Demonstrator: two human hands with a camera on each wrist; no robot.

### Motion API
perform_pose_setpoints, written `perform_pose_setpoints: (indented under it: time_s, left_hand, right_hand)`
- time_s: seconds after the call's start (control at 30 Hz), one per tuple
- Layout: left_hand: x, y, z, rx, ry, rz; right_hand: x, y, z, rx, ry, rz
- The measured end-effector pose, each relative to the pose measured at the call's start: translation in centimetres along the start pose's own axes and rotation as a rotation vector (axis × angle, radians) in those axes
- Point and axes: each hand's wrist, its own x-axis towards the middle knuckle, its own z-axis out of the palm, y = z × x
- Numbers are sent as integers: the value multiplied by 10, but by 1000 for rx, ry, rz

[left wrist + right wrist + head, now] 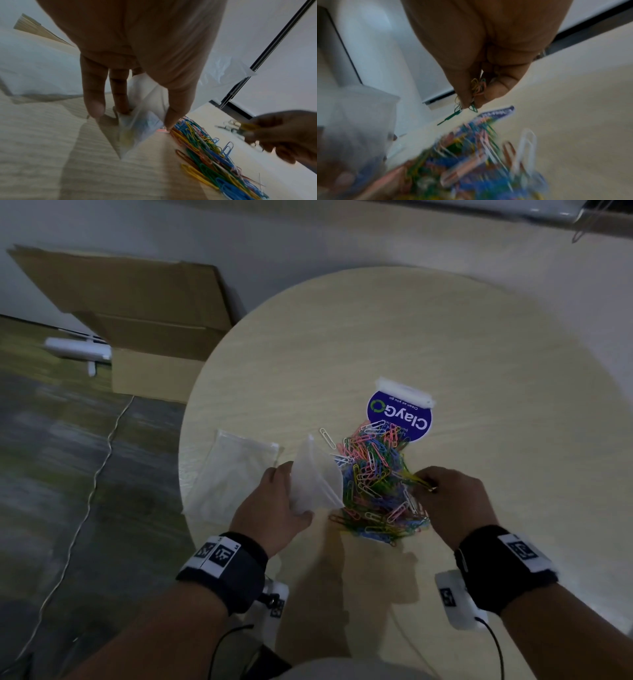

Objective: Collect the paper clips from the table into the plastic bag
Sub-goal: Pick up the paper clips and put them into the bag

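A heap of coloured paper clips [375, 481] lies on the round pale wooden table [445, 344], also seen as paper clips [211, 152] and blurred paper clips [471, 162]. My left hand [274, 505] grips a small clear plastic bag [317, 477] at the heap's left edge; the bag [140, 121] is pinched between thumb and fingers, with a few clips showing inside. My right hand [448, 494] pinches a small bunch of clips [477, 86] just above the heap's right side; a green clip [450, 117] dangles below the fingers.
A blue and white ClayGo packet [400, 412] lies just beyond the heap. More clear plastic bags [236, 474] lie flat at the table's left edge. On the floor to the left are a cardboard box [150, 316] and a white cable [99, 467].
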Motion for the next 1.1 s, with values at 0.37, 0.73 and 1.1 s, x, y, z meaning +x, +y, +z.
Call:
perform_pose_setpoints:
  time_s: [0.37,0.73,1.1]
  left_hand:
    - [-1,11,0,60,27,-8]
    - [-1,4,5,-31,59,35]
    - [-2,-9,0,-40,34,18]
  right_hand:
    - [-9,-89,-34,96,1,-340]
    - [-4,-115,2,-77,-207,-580]
    - [-16,6,11,-129,-190,127]
